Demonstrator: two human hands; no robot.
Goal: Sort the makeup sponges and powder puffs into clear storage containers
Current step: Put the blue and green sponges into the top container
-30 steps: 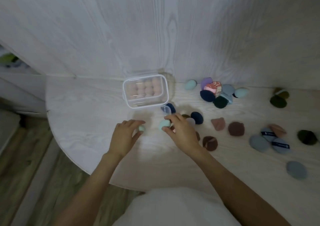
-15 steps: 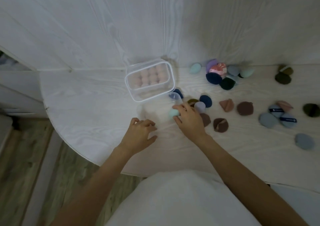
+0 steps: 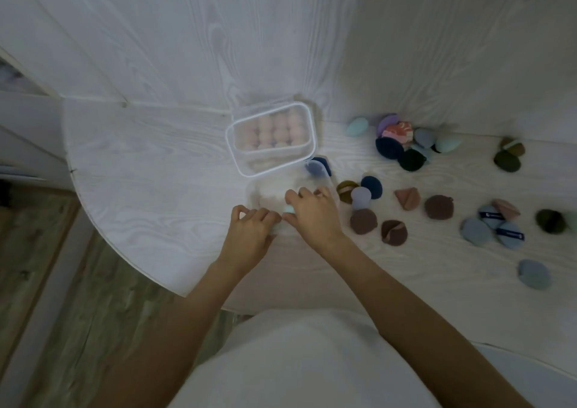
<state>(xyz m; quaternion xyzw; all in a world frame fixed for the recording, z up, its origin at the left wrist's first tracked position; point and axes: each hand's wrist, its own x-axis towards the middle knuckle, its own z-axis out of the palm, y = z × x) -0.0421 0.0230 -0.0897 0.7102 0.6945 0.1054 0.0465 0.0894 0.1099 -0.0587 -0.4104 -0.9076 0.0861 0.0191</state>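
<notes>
My right hand [image 3: 315, 212] pinches mint sponge [image 3: 288, 210] over empty clear container [image 3: 259, 193]. My left hand [image 3: 249, 231], fingers curled at container's 6 o'clock edge; grip unclear. Filled lidded container [image 3: 307, 126] at 12 o'clock. Loose puffs [image 3: 438, 206] scattered at 3 o'clock.

left grip [image 3: 249, 231]: fingers curled, knuckles up, contents unclear | right grip [image 3: 313, 212]: fingers curled, pinching something at its tips | both forearms bare, reaching forward, grips nearly touching
</notes>
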